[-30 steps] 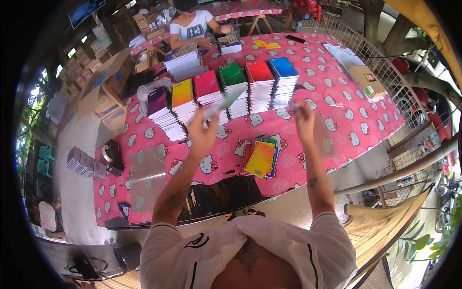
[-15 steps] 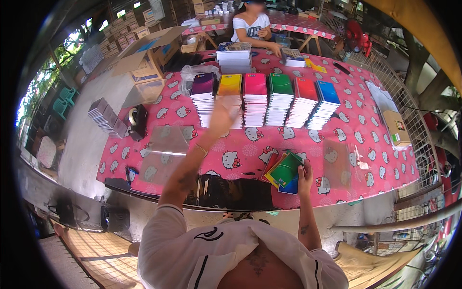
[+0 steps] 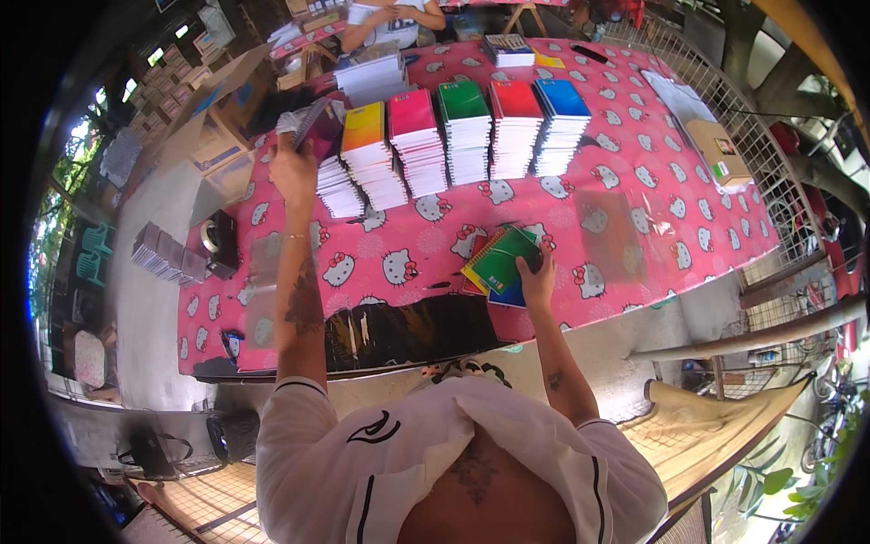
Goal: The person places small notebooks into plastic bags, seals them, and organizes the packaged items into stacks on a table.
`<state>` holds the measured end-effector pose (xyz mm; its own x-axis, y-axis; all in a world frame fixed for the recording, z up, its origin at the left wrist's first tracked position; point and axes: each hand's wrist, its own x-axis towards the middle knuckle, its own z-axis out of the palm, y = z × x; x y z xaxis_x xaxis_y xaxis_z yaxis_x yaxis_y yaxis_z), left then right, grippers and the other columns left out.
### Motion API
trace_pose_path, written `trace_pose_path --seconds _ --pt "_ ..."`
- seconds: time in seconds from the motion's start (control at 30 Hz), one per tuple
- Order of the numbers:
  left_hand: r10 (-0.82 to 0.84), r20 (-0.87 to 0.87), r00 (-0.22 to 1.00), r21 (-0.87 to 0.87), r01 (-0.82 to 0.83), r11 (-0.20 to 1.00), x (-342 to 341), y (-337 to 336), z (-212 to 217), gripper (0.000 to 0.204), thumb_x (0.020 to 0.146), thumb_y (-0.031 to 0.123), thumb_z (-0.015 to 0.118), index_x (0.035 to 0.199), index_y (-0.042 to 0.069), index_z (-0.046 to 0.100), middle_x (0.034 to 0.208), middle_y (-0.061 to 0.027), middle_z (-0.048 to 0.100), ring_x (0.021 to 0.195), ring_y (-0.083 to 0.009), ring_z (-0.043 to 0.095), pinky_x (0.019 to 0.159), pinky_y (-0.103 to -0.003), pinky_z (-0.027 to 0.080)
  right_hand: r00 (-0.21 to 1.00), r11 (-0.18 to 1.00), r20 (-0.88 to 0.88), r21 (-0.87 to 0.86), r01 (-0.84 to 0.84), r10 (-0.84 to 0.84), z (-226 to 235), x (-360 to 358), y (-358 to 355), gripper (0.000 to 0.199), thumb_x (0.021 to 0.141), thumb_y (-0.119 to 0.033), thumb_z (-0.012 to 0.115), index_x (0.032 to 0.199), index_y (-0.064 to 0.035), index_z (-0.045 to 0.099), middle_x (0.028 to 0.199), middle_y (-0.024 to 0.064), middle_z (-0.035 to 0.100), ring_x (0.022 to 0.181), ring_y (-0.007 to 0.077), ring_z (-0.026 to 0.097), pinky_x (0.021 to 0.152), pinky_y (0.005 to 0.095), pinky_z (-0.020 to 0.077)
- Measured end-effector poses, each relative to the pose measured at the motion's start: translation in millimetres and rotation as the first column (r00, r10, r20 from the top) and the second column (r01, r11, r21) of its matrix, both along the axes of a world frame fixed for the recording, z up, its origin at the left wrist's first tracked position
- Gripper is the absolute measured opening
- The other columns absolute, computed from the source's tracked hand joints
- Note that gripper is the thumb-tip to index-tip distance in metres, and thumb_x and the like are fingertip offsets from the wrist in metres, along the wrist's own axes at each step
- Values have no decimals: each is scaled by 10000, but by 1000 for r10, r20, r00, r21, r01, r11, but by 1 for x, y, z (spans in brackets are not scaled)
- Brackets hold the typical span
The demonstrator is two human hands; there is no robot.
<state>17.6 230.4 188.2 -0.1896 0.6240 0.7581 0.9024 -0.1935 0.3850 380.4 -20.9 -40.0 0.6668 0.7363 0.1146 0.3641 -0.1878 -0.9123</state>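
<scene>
At the far left of a row of notebook stacks, my left hand grips a dark purple notebook, its cover tilted up at the top of its stack. Beside it stand stacks with yellow, pink, green, red and blue covers. Nearer to me, my right hand holds the right edge of a small green notebook, thumb on top. Fanned out under that one lie red, yellow and blue notebooks, partly covered.
Clear plastic sheets lie on the pink patterned tablecloth. At left are a tape dispenser and a leaning row of small notebooks. An open carton stands behind. Across the table, a person sits near more stacked books.
My left hand has moved left from the yellow stack and taken hold of the purple notebook, now tilted. My right hand keeps its green notebook. The other person's hand has left the far books.
</scene>
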Motion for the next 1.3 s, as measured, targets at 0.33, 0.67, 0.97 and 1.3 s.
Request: trace_pose_path --seconds 0.33,0.67,0.97,1.3 --pt "207 320 924 -454 -42 890 -85 71 -21 327 798 219 796 1063 47 711 846 -163 689 870 -243 689 755 -376 550 999 1000 -45 1 -8 8 11 -8 2 665 806 -255 787 1373 -70 492 1228 187 525 1139 350 532 992 435 439" --pt "-809 530 256 -299 949 104 114 -94 -38 173 832 6 664 1003 33 659 820 -28 661 714 -125 593 627 -299 496 768 948 -591 312 -64 246 4 -7 -1 559 953 -375 639 1366 -30 488 1227 122 581 1093 208 539 936 322 430" --pt "-606 292 740 -682 605 411 184 -167 -148 866 779 484 778 1415 4 440 1323 -296 483 1215 -492 482 1026 -551 405 687 968 -709 -29 -251 157 40 11 -11 494 938 -381 663 1274 -35 554 1135 55 646 953 153 629 762 267 479" --pt "107 951 290 -290 957 -22 61 -180 -175 679 910 363 634 1483 97 385 1332 -196 560 1129 -326 630 921 -438 517 332 786 -791 279 -552 514 42 -60 22 442 879 -168 715 1262 -21 552 1139 126 661 975 240 680 847 381 578"
